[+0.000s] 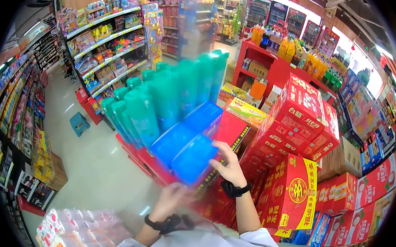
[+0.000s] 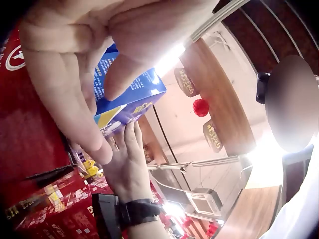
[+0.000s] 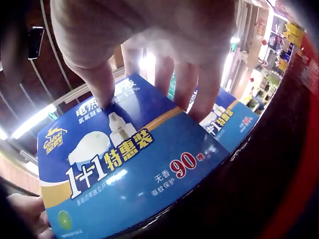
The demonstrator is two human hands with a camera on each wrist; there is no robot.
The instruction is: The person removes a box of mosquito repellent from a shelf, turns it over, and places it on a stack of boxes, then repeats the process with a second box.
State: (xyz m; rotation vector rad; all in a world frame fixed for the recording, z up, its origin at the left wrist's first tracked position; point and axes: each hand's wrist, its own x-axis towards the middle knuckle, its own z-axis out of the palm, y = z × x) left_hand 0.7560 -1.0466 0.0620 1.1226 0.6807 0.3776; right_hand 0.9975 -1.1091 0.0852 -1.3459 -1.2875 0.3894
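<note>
A blue mosquito repellent box (image 1: 191,158), printed "1+1" and "90" in the right wrist view, sits at the near end of a row of similar blue boxes (image 1: 202,118) on a red display. My right hand (image 1: 229,167) grips it, thumb on the upper edge and fingers over the far side. At its near lower corner is my left hand (image 1: 176,197), blurred in the head view. In the left wrist view this hand's thumb and fingers spread around the box (image 2: 134,97), overlapping its face. Behind the boxes stand several teal-green spray cans (image 1: 140,114), upright and close together.
Stacked red cartons (image 1: 297,106) rise on the right, with a red and yellow carton (image 1: 293,191) nearer. A plastic-wrapped pack (image 1: 85,229) stands at lower left. Across the aisle are a blue stool (image 1: 79,123) and snack shelves (image 1: 106,40). Drinks line a red counter (image 1: 260,53).
</note>
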